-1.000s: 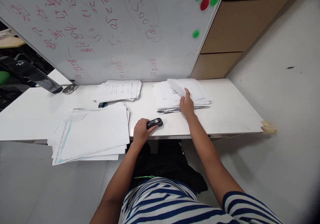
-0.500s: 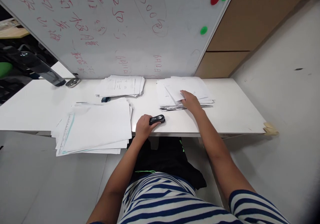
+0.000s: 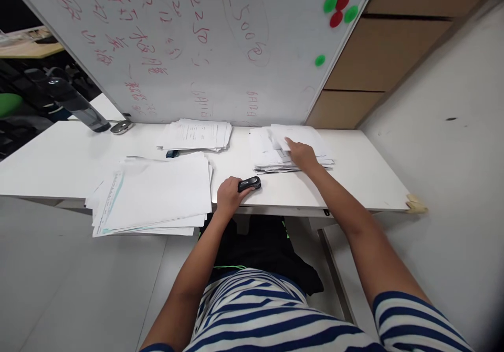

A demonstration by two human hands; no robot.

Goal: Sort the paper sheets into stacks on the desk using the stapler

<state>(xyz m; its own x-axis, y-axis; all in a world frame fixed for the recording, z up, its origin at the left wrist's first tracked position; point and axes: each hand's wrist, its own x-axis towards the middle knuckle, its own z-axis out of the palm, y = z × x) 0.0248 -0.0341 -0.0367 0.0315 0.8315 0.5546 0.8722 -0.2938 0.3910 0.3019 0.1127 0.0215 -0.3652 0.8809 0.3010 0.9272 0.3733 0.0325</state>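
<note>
My left hand (image 3: 229, 196) is wrapped round the rear of a black stapler (image 3: 250, 184), which rests near the desk's front edge. With my right hand (image 3: 304, 156) I pinch a white sheet of paper (image 3: 280, 138) at its near edge, lifting it off the right paper stack (image 3: 261, 147). The raised sheet curls slightly, and printed paper shows beneath it. My thumb is partly hidden. To the left of the stapler lies a large loose pile of paper (image 3: 165, 192), its near side jutting over the desk edge.
A smaller printed stack (image 3: 197, 134) lies by the whiteboard (image 3: 220, 42), with a small dark blue object (image 3: 172, 153) at its near edge. A computer mouse (image 3: 121, 127) and a dark bottle (image 3: 74, 103) are at back left. A wall (image 3: 444, 131) bounds the right side.
My right hand has raised the sheet's near edge, uncovering printed paper below it. The left hand still holds the stapler in nearly the same place. The camera view has shifted slightly.
</note>
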